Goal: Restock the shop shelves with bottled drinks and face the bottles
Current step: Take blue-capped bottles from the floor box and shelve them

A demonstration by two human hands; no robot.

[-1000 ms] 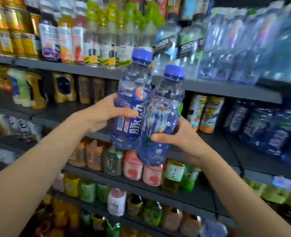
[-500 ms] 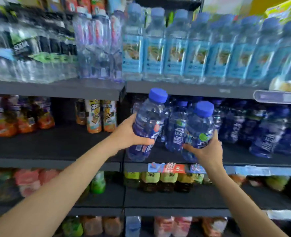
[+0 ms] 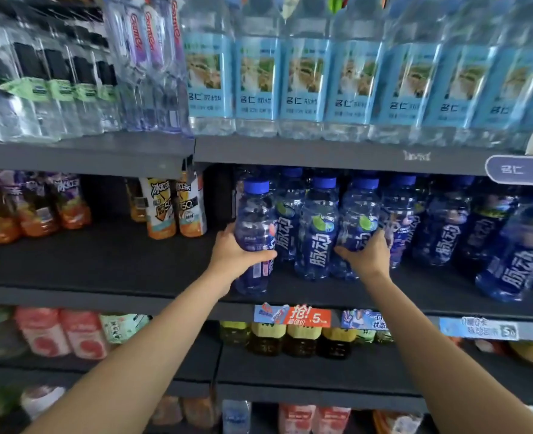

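Left hand: the left hand [image 3: 235,255] is wrapped around a blue bottle [image 3: 254,236], with the thumb across the front low down.
Left bottle: this blue bottle has a blue cap and stands up straight at the front of the middle shelf [image 3: 118,264]. It is at the left end of the blue row. Its bottom is at the shelf, but I cannot tell if it rests there.
Right hand: the right hand [image 3: 367,255] is curled around the low part of a second blue bottle [image 3: 357,223].
Right bottle: it also has a blue cap and stands up straight. It is farther back on the same shelf, among the other blue bottles.
Between the hands: one more blue bottle with big white letters [image 3: 317,233] stands between the two held ones, just beside both.
Blue row: more of the same blue bottles [image 3: 447,233] stand to the right on this shelf.
Left part of the shelf: orange drink bottles [image 3: 162,208] stand at the back, well apart from the hands.
Top shelf: clear water bottles with light blue labels [image 3: 306,79] stand in a tight row above.
Shelf edge: bright price tags [image 3: 293,316] hang under the blue bottles.
Lower shelf: yellow-capped dark bottles [image 3: 302,339] and pink bottles [image 3: 61,335] sit below.
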